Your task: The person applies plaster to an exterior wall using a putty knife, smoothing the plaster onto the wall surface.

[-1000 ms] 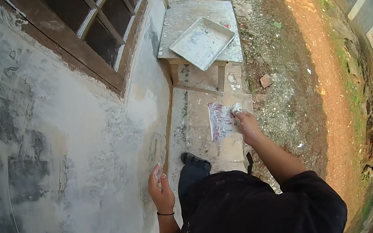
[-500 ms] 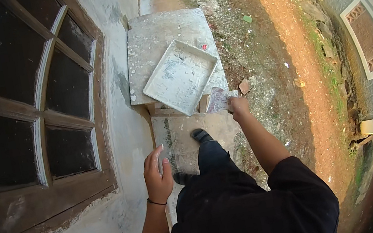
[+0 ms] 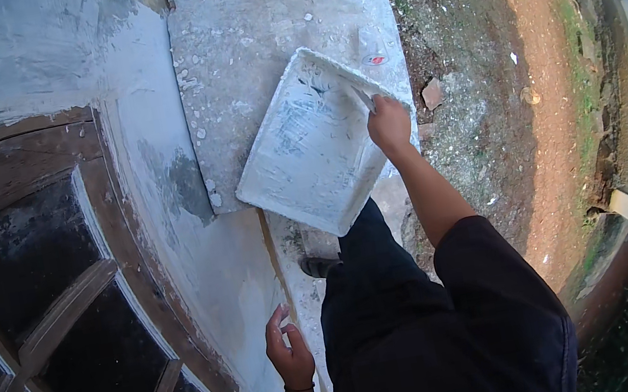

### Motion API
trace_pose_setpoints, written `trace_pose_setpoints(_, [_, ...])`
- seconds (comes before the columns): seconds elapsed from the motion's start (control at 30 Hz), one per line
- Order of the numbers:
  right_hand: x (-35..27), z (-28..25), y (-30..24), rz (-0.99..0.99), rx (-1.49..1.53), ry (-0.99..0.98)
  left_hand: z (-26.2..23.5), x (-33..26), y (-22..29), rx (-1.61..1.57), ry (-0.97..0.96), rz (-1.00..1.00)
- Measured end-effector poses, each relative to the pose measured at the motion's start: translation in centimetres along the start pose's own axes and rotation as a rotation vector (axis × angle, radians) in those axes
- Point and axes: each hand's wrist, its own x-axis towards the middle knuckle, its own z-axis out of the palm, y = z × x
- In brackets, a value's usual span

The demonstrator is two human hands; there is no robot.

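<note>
My right hand [image 3: 389,124] is closed round a flat-bladed putty knife [image 3: 363,97], its thin blade seen nearly edge-on. The hand is over the right side of a white-crusted rectangular tray [image 3: 305,143], and I cannot tell whether the blade touches the tray. Smears of white paste coat the tray's inside, and it lies askew on a spattered board [image 3: 236,42]. Low beside the wall, my left hand [image 3: 290,355] hangs in the air, fingers loosely bent and thumb apart, with nothing visible in it.
At left, a whitish wall [image 3: 153,140] holds a brown-framed window [image 3: 58,317] with dark panes. Rough ground with a broken reddish shard [image 3: 431,94] runs along the board's right side, then an orange dirt path [image 3: 532,73]. My foot [image 3: 318,266] is below the tray.
My right hand has brought the putty knife from beside the tray's lower right corner to over its right side. The view has shifted closer to the board; my left hand sits lower in it.
</note>
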Motion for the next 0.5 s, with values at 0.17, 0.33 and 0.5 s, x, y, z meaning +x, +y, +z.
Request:
trace_pose_setpoints(0.17, [2.0, 2.6, 0.0, -0.282, -0.085, 0.029, 0.4, 4.0, 2.5, 0.018, -0.005, -0.011])
trace_pose_setpoints(0.33, [0.0, 5.2, -1.4, -0.357, -0.02, -0.094, 0.8, 4.4, 3.1, 0.054, -0.028, -0.012])
trace_pose_setpoints(0.5, [-0.7, 3.6, -0.6, -0.319, 0.01, -0.092, 1.4, 4.9, 3.4, 0.068, -0.062, -0.028])
